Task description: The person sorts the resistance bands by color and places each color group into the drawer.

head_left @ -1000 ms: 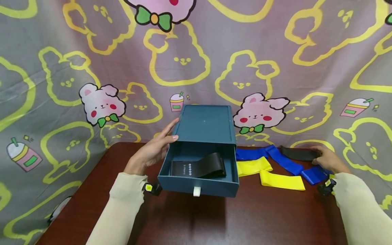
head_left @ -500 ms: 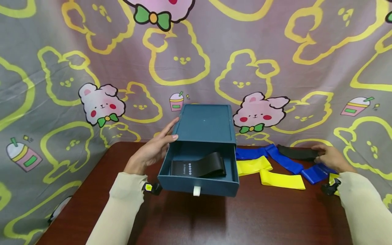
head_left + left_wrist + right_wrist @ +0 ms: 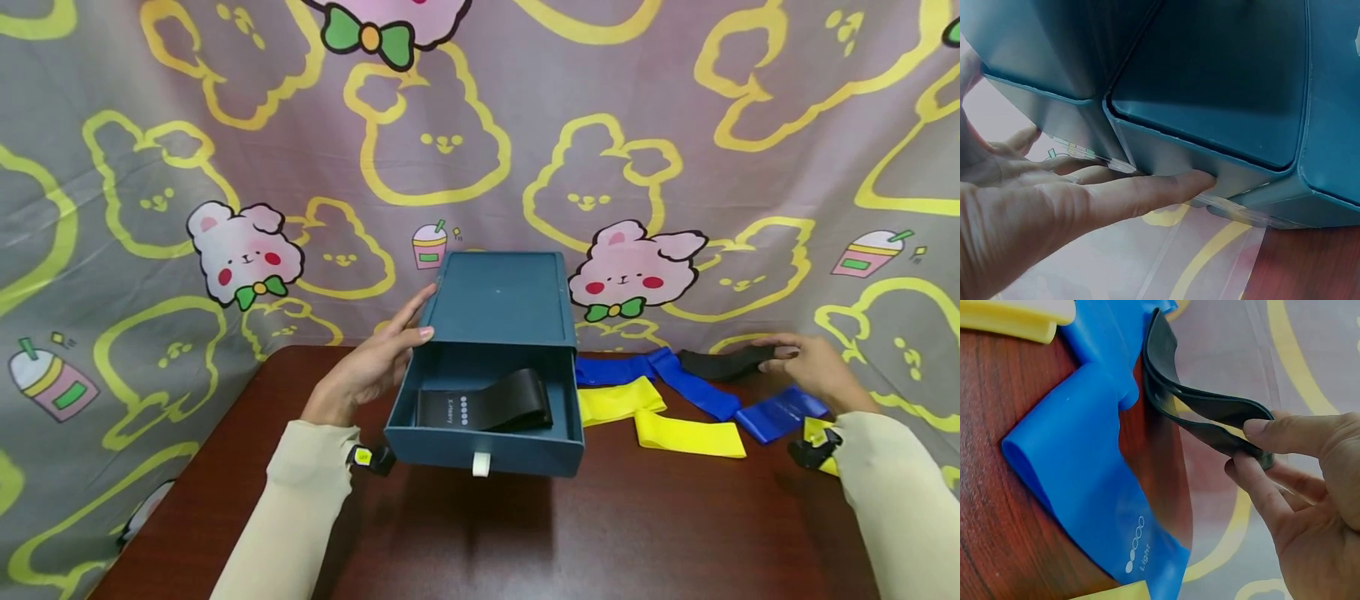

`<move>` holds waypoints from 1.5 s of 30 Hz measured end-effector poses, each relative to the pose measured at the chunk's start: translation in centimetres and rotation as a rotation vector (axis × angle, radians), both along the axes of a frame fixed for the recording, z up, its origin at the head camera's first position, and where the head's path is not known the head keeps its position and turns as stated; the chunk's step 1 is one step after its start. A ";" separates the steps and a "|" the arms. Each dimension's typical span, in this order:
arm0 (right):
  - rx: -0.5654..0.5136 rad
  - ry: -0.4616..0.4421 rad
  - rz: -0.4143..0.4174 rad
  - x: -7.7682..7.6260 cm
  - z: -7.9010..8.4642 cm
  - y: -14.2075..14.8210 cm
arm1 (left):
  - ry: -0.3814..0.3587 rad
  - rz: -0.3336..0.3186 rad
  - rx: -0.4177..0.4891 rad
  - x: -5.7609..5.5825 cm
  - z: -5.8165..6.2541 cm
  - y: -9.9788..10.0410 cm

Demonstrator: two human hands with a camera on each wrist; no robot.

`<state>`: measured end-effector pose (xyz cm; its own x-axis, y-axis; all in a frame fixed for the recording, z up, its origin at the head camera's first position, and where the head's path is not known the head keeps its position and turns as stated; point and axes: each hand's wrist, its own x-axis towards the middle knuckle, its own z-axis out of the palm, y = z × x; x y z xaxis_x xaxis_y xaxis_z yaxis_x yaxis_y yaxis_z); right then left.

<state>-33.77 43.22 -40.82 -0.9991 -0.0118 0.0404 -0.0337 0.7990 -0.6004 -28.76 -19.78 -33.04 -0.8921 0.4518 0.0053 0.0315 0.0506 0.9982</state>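
My right hand point(image 3: 821, 371) pinches the near end of a black band point(image 3: 722, 365), thumb and fingers point(image 3: 1264, 490) parted only by its thickness. From there the black band reaches leftward, long axis roughly side to side along the back of the tabletop point(image 3: 637, 533), its far end close by a blue band point(image 3: 696, 383). My left hand point(image 3: 366, 372) is well apart, fingers extended against a teal box point(image 3: 498, 296); its pulled-out drawer point(image 3: 525, 455) holds a second black band point(image 3: 480, 406). The right wrist view shows the pinched band's layers gaping; the head view doesn't.
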 end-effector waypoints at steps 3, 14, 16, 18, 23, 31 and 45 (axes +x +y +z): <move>-0.004 0.008 -0.004 0.0 0.2 -0.1 | 0.002 -0.005 0.004 0.0 0.0 0.1; -0.031 0.082 -0.018 0.2 1.7 -2.3 | -0.001 -0.016 0.015 0.0 0.2 0.1; -0.030 0.098 -0.021 0.4 2.0 -2.8 | -0.001 -0.015 0.016 0.0 0.2 0.2; -0.035 0.103 -0.018 0.5 2.3 -3.3 | -0.002 -0.012 0.017 -0.1 0.1 0.2; -0.028 0.140 -0.020 0.7 3.5 -4.4 | -0.003 -0.009 0.010 -0.1 0.1 0.3; -0.051 0.251 -0.009 1.3 5.0 -5.9 | -0.001 -0.012 0.007 -0.1 0.1 0.1; -0.159 0.471 0.081 3.2 8.2 -9.7 | -0.008 0.002 0.003 0.0 -0.1 -0.1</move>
